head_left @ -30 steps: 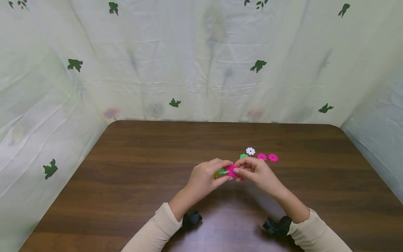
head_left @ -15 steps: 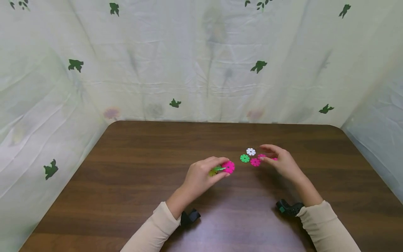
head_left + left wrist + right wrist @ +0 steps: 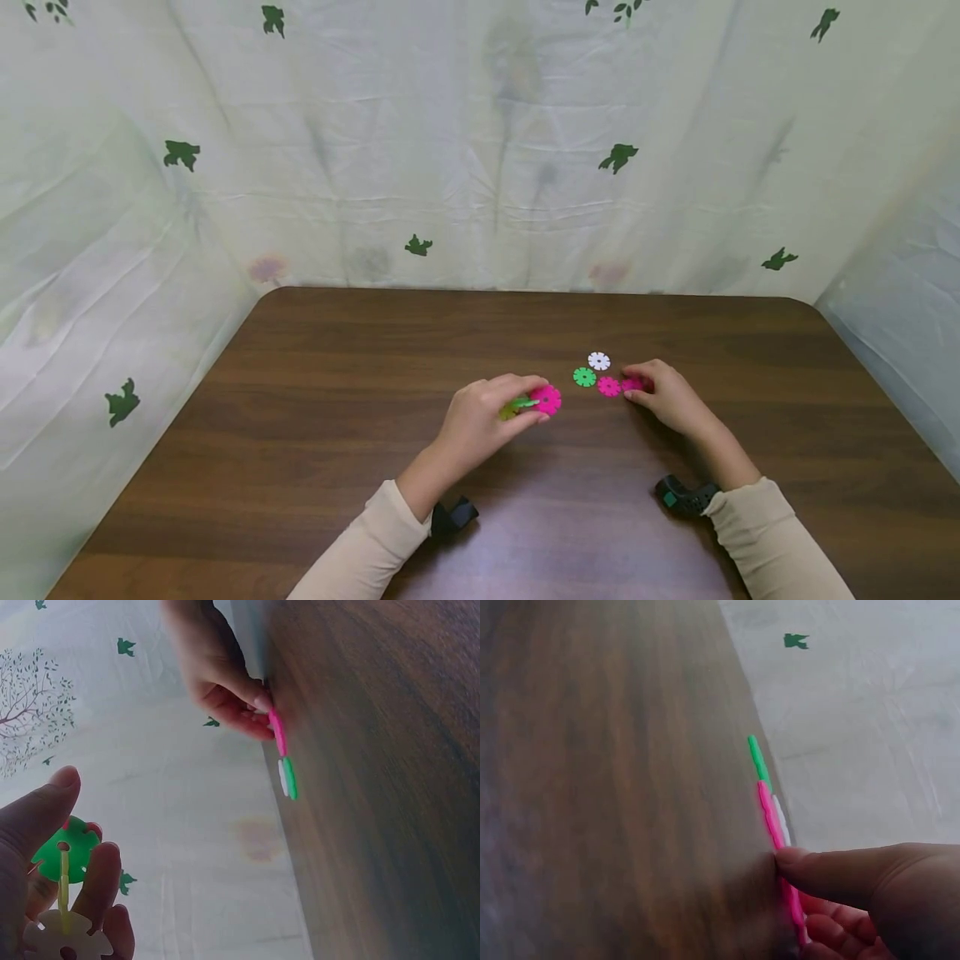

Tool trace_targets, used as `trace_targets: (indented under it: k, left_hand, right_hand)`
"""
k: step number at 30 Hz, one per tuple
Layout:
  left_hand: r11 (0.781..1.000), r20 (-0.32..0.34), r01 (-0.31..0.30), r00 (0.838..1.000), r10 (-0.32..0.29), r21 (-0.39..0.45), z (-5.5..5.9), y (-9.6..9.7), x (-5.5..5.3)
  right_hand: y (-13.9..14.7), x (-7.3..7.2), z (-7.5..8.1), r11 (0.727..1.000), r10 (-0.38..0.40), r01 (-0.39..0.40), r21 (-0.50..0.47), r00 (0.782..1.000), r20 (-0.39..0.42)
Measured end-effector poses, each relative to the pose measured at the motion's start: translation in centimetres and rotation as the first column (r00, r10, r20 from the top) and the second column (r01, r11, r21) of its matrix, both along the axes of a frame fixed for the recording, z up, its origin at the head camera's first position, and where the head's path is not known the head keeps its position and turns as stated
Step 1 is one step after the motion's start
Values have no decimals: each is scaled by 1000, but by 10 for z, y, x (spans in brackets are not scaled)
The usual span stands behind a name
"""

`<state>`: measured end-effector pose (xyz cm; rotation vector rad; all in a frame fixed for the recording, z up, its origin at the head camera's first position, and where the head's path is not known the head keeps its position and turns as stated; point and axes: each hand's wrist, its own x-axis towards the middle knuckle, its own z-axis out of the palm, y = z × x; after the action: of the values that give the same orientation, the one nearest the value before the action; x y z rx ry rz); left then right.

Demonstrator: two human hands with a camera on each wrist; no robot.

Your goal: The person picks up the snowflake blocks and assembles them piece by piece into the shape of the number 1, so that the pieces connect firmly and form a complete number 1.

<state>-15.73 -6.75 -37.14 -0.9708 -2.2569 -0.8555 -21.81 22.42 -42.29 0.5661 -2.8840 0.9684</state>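
My left hand (image 3: 480, 417) holds a joined string of slotted plastic discs above the table. In the head view its pink disc (image 3: 547, 400) sticks out past the fingertips. The left wrist view shows a green disc (image 3: 66, 851), a yellow disc (image 3: 63, 889) seen edge-on and a white disc (image 3: 67, 941) in this string. My right hand (image 3: 667, 398) is at the tabletop, thumb and fingers around a pink disc (image 3: 634, 384). Just left of it another pink disc (image 3: 609, 386) lies flat. A loose green disc (image 3: 584, 377) and a white disc (image 3: 598, 361) lie close by.
The brown wooden table (image 3: 360, 358) has rounded far corners. Pale cloth (image 3: 480, 167) with green bird shapes hangs behind it and at both sides. Black wrist cameras sit below the left wrist (image 3: 453, 517) and the right wrist (image 3: 684, 497).
My right hand has left the held string, moved right, then closed in on a loose pink disc. My left hand keeps the string, slightly further left than one second ago.
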Motion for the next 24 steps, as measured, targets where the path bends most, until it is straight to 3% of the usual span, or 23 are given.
trace_targets:
  k: [6, 13, 19, 24]
  left_hand:
    - [1000, 1, -2, 1000, 2, -1, 0, 0, 0]
    - [1000, -8, 2, 1000, -2, -5, 0, 0, 0]
    - [1000, -17, -2, 1000, 2, 11, 1, 1, 1]
    - [1000, -12, 9, 1000, -9, 24, 2, 2, 2]
  right_hand:
    - [0, 2, 5, 999, -35, 35, 6, 999, 40]
    - [-9, 8, 19, 988, 29, -10, -155, 992, 124]
    - [-25, 23, 45, 958, 105, -74, -278, 990, 96]
    - [-41, 37, 60, 915, 184, -128, -383, 976, 113]
